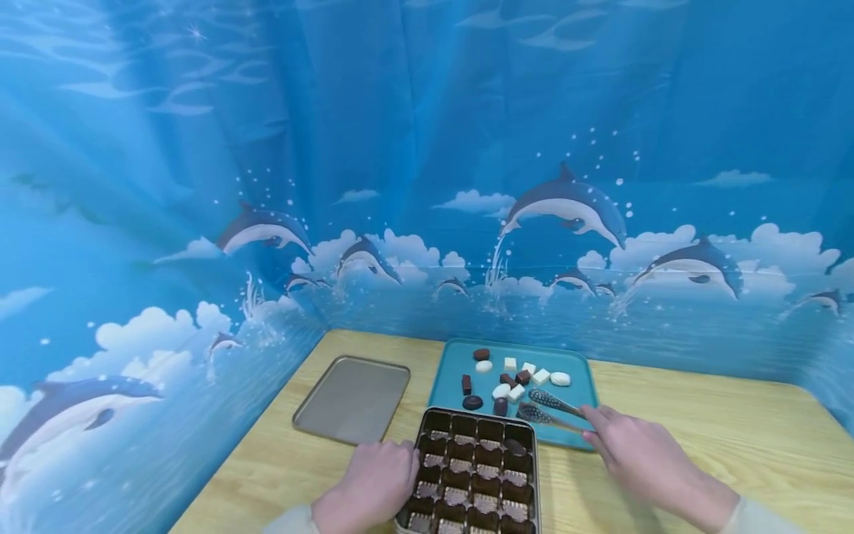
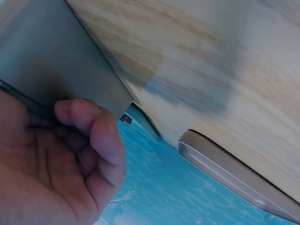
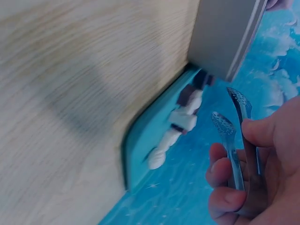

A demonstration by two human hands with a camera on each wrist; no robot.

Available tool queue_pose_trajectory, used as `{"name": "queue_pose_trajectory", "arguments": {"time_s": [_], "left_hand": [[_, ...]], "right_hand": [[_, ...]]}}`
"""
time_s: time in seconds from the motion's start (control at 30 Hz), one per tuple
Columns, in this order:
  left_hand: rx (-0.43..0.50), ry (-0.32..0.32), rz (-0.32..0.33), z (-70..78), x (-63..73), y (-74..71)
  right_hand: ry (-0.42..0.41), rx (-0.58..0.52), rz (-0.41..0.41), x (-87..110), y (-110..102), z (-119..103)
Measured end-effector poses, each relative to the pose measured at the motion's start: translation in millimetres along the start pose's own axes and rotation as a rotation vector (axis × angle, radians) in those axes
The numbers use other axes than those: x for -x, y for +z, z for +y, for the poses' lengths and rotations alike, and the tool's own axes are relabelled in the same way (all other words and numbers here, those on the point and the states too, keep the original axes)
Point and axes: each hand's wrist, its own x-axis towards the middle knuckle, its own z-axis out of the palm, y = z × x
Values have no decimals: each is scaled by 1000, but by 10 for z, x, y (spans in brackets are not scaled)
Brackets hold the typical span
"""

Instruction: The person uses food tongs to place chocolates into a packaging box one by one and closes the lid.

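Observation:
My left hand [image 1: 373, 478] is at the left side of a metal tin [image 1: 539, 475], its curled fingers holding the edge; in the left wrist view they lie against the tin's side wall [image 2: 70, 56]. The tin has a brown compartment insert, and a dark oval chocolate [image 1: 514, 447] lies in it near the far right corner. My right hand [image 1: 643, 452] grips metal tongs [image 1: 560, 423] with perforated ends, spread apart with nothing between them. Those ends hover over the near right part of a teal tray [image 1: 580, 371], beside white chocolates [image 1: 516, 393] and brown ones.
A flat metal lid [image 1: 353, 400] lies rim up at the left of the wooden table [image 1: 700, 423]. Behind and to the left hangs a blue curtain [image 1: 427, 148] printed with dolphins. The tin stands close against the tray's near edge.

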Motion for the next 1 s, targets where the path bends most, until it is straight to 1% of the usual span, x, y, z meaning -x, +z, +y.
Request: {"name": "queue_pose_trajectory", "arguments": {"time_s": [0.1,0.3,0.47,0.73,1.0], "left_hand": [[-2,-5,-2,10,6,0],[2,-13,-19,18,3,-12],[-1,-4,-4,13,-17,-4],[-9,-8,-5,9,6,-13],[10,-15,-17,12,-10,-17]], "right_hand": [[12,-4,-2,-20,52,71],[26,-15,-49,-55,111,106],[29,-3,-48,-110,145,118],[17,-8,-58,-170,245,127],[63,-81,-108,-225,255,126]]}}
